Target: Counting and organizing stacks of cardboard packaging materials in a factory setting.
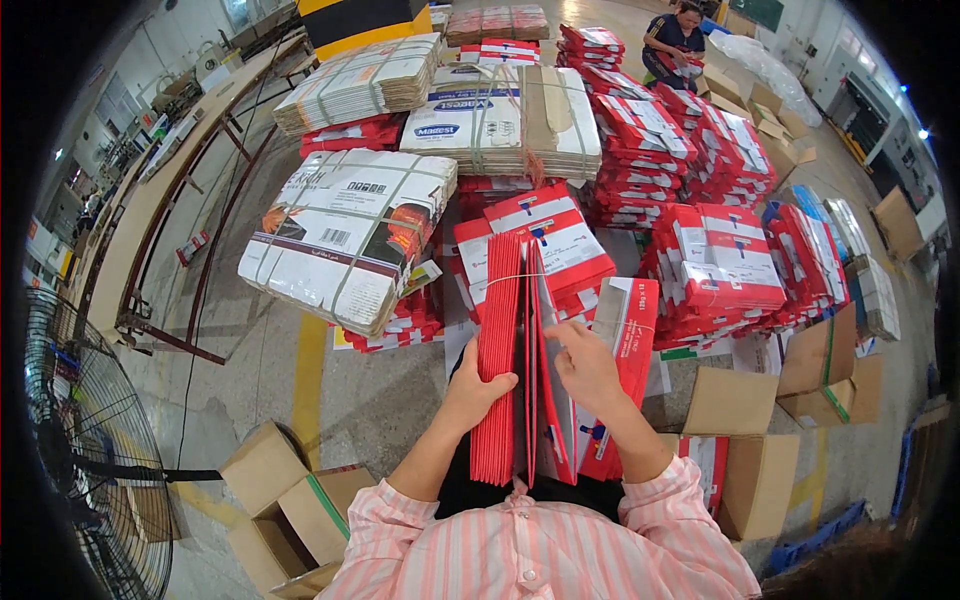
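Upright in front of my body stands a bundle of flat red cartons (497,345), with a thin band (515,276) around its upper part. My left hand (478,392) clasps the bundle from the left, thumb across its edges. On the right side, a few cartons (552,400) stand apart from the thick part, leaving a dark gap. My right hand (588,368) has curled fingers at the edge of these cartons; its fingertips are partly hidden. Just beyond, another red and white carton bundle (634,320) leans to the right, and more flat cartons (545,235) lie ahead.
Tall stacks of red cartons (715,260) stand ahead to the right. Strapped white bundles (350,225) sit ahead to the left. Open cardboard boxes (290,510) flank me, with a fan (90,450) at left. Another person (675,45) works at the far right.
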### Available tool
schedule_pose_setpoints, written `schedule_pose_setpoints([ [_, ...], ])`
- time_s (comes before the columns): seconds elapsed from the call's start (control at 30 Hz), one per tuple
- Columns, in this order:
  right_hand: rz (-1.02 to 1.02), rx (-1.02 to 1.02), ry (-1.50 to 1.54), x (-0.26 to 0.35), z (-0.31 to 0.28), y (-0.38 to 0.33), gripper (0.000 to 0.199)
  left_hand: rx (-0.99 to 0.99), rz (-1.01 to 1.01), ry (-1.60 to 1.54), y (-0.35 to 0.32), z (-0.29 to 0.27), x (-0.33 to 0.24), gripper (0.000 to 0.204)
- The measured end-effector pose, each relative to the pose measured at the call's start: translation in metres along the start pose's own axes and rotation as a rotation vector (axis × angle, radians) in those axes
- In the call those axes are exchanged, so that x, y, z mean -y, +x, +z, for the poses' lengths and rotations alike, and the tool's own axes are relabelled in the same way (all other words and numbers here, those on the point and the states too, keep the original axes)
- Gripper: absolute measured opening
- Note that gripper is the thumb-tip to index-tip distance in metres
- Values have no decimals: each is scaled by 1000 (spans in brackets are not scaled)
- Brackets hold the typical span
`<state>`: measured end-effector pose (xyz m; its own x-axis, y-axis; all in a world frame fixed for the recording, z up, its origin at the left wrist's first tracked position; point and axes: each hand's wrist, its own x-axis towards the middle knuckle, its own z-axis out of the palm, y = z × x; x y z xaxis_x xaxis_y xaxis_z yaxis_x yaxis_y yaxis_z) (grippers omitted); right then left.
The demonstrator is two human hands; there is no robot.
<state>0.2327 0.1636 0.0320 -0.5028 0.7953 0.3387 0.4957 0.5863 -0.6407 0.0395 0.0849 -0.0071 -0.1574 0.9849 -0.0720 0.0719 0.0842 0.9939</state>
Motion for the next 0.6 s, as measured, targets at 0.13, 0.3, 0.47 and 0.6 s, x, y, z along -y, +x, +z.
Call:
schedule_pose_setpoints([
  [0.13,9,32,-203,-2,4,1,45,-15,19,5,0,-4,14,84],
  [0.3,176,67,233,0,2,4,31,-13,31,42,2,-2,12,85],
  [0.47,203,9,121,5,10,1,29,-12,45,112,-1,-1,7,86],
  [0.6,137,33,-6,9,5,4,31,-29,31,138,-1,-2,12,87],
])
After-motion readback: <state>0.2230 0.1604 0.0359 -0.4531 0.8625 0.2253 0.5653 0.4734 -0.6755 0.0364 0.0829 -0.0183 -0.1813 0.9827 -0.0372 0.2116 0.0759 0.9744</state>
